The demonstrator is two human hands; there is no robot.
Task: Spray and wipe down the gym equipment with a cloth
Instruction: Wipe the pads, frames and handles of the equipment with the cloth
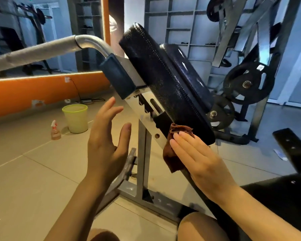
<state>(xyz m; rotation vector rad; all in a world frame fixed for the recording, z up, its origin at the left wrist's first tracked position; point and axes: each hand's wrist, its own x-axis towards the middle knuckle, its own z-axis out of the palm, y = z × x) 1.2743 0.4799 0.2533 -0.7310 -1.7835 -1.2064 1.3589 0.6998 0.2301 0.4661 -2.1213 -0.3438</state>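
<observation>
Brown cloth [175, 146] under my flat right hand [198, 159] at pad [163, 80] lower edge; left hand [106, 141] spread, free. Press evenly, wipe toward 11 o'clock.

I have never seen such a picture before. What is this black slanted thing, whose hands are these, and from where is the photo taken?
The single picture comes from a camera worn on a person's head, looking down at their own hands. The slanted black padded cushion is part of a gym bench on a grey metal frame. The right hand presses a dark reddish-brown cloth flat against the cushion's lower edge. The left hand is open and holds nothing. On the tiled floor stand a small spray bottle and a pale green plastic bucket.
</observation>
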